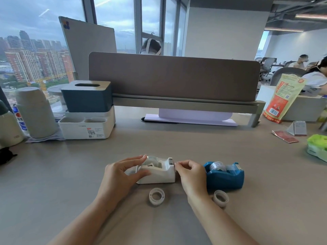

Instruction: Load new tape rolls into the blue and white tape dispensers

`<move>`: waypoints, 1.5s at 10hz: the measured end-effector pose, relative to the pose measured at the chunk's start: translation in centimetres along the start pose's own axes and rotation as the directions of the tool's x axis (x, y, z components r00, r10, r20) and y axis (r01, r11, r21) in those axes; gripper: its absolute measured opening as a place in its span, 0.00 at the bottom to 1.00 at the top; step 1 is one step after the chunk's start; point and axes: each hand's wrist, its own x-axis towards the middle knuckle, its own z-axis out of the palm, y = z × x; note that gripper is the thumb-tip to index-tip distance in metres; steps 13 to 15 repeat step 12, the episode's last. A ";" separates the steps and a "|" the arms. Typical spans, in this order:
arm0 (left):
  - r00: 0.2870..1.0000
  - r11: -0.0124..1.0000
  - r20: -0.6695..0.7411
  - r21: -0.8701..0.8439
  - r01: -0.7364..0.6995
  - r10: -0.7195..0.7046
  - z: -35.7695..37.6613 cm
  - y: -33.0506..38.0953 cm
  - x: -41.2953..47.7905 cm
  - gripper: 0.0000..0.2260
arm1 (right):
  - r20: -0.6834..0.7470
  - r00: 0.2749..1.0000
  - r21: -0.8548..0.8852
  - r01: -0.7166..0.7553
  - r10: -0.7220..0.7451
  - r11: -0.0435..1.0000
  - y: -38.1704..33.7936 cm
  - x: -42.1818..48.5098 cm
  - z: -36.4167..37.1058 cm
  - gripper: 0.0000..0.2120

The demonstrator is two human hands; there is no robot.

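Note:
A white tape dispenser (160, 175) stands on the desk in front of me with a tape roll (152, 160) seated in its well. My left hand (122, 172) grips its left end, fingers over the top and thumb along the near side. My right hand (190, 173) is at its cutter end, thumb and forefinger pinched together right by the blade; whether tape is between them I cannot tell. To the right stands a blue tape dispenser (225, 176) holding a roll (217, 165). Two loose whitish rings lie nearer me: one (156, 196) in the middle, another (221, 198) beside my right wrist.
A white organiser tray (86, 129) with a dark tissue box (86, 96) on it stands at the back left beside a grey flask (35, 112). A brown desk divider (173, 76) runs across the back. An orange bag (283, 98), a small calendar (299, 128) and a green pack (318, 147) sit at the right.

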 end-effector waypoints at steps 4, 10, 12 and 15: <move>1.000 1.000 0.006 -0.005 -0.026 0.026 0.0 -0.2 0.1 0.17 | 0.059 0.975 -0.100 0.220 -0.215 0.970 -1.0 -1.5 -0.8 0.14; 1.000 1.000 0.015 -0.004 -0.008 0.008 -0.1 0.0 -0.1 0.17 | 0.194 0.979 -0.034 -0.065 0.070 0.997 -1.1 -1.6 -2.1 0.08; 0.999 0.996 -0.036 -0.093 -0.002 -0.002 -0.1 0.1 -0.3 0.26 | 0.164 0.987 0.101 -0.020 0.004 0.995 -4.0 -0.2 -4.5 0.09; 0.999 0.996 -0.036 -0.093 -0.002 -0.002 -0.1 0.1 -0.3 0.26 | 0.164 0.987 0.101 -0.020 0.004 0.995 -4.0 -0.2 -4.5 0.09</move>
